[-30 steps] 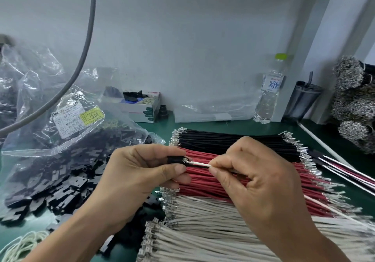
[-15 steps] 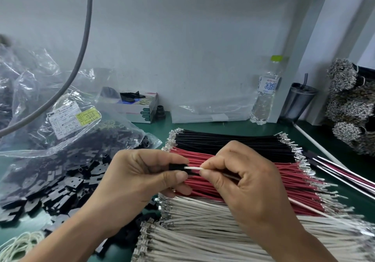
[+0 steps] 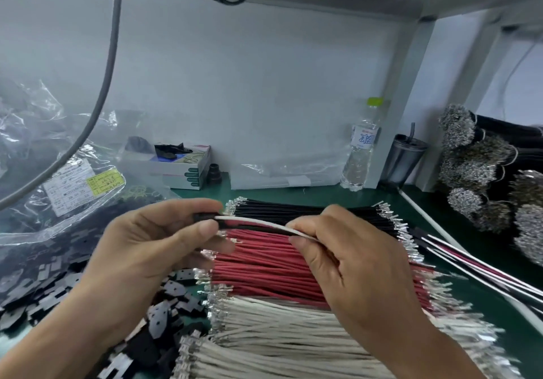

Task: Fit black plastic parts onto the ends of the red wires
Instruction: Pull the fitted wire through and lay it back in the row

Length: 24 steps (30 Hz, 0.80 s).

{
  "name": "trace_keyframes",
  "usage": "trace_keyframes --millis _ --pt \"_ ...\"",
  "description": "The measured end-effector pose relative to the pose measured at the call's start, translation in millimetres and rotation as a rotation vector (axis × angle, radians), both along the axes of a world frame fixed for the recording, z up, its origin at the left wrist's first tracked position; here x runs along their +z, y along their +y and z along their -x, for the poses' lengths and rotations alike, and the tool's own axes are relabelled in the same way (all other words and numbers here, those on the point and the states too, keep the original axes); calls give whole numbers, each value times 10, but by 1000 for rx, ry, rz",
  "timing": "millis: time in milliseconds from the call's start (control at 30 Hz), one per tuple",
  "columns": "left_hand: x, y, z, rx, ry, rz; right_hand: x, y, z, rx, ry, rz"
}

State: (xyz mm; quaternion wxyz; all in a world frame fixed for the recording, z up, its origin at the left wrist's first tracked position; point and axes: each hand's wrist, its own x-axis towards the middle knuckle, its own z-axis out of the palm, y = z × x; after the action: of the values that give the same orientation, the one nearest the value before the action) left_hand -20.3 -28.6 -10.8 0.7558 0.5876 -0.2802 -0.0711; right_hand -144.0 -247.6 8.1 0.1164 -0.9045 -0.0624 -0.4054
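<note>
My left hand (image 3: 152, 240) pinches a small black plastic part (image 3: 205, 217) between thumb and fingers. A white wire (image 3: 258, 222) runs from that part to my right hand (image 3: 352, 258), which pinches the wire between thumb and forefinger. The wire's end sits inside the black part. Below my hands lies a flat row of red wires (image 3: 264, 264) with metal terminals, between a row of black wires (image 3: 293, 209) behind and white wires (image 3: 279, 328) in front. Loose black plastic parts (image 3: 58, 284) are heaped at the left.
A clear bag with labels (image 3: 82, 190) lies at the left over more black parts. A water bottle (image 3: 363, 146), a metal cup (image 3: 407, 158) and a small box (image 3: 182, 167) stand by the back wall. Bundled wires (image 3: 484, 179) are stacked right. A grey cable (image 3: 108, 61) hangs overhead.
My hands have moved apart: the right hand slid back along the white wire, so more wire shows between them. The head has tilted up, showing the shelf above.
</note>
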Motion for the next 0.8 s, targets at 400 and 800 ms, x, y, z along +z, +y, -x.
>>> trace_keyframes --millis 400,800 --pt "-410 554 -658 116 -748 -1186 4 -2427 654 -802 370 66" --pt "-420 432 -535 95 -769 -1259 40 -1636 123 -427 257 -3"
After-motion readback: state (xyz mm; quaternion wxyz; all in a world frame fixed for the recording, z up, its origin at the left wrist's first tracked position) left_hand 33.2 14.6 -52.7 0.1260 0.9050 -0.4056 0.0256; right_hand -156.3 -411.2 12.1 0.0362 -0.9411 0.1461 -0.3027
